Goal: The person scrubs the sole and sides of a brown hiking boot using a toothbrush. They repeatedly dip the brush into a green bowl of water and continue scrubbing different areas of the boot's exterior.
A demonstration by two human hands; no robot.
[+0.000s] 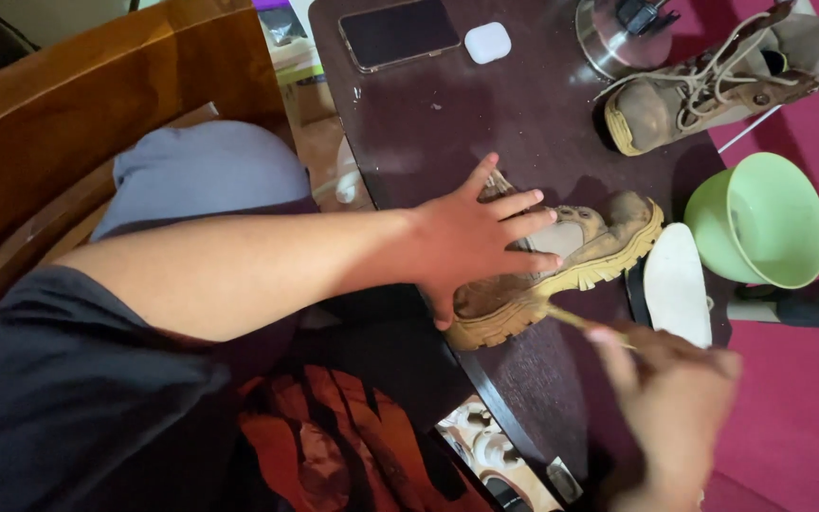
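The left hand (471, 242) lies flat with its fingers spread on a tan boot (561, 270), pressing it on its side against the dark worktop (428, 123); the thumb curls under the heel end and the fingers reach across the boot's opening. The boot lies near the worktop's right edge, its thick yellowish sole turned toward the right hand (670, 398). That hand is blurred, low at the right, closed around a thin stick-like tool (585, 322) whose tip touches the edge of the sole (what kind of tool it is cannot be told). Just beside the toe of the boot lies a white insole (677, 284), partly over the worktop's edge. Further back on the worktop rests a 2nd boot (713, 85) of the same colour, its laces loose, toe pointing left. Behind it stands a shiny metal pot (609, 43). A dark phone (398, 33) lies face up at the far end with a small white case (487, 43) just beside it. A pale green bowl (760, 218) sits to the right of the worktop, tilted with its opening toward the camera, above a red floor (798, 417). The person's grey-clad knee (206, 171) shows at the left.
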